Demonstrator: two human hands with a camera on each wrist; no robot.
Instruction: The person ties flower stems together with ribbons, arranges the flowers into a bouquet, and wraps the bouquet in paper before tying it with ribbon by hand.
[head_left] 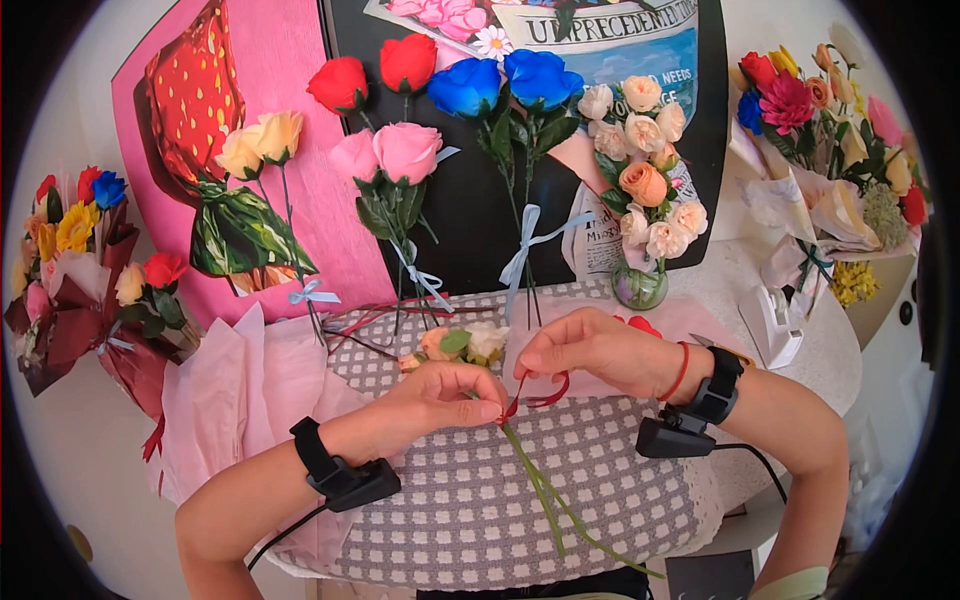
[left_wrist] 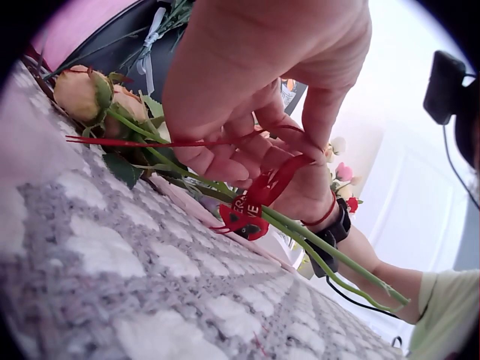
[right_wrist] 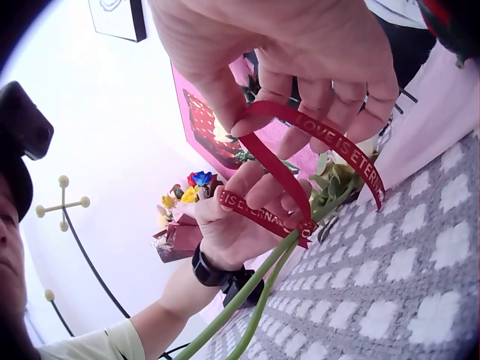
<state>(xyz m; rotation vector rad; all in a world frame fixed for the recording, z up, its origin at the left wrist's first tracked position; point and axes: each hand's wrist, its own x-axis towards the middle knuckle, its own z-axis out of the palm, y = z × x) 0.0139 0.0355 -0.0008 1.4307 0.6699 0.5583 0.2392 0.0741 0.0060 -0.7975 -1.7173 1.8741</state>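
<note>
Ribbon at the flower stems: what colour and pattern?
Red ribbon with pale lettering, clearest in the right wrist view.

Both bare forearms [head_left: 240, 498] angle inward, elbows bent, and here's the bare left hand [head_left: 445, 395], thumb pinching against curled fingers; just beside it, slightly higher, the bare right hand [head_left: 585, 352] pinches thumb to forefinger, its other fingers loosely curved.

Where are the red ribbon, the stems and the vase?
Red ribbon [right_wrist: 328, 135]: right wrist view, on its lettered strip.
Stems [right_wrist: 241, 295]: right wrist view, on the left stem.
Vase [head_left: 640, 289]: head view, on its glass body.
</note>
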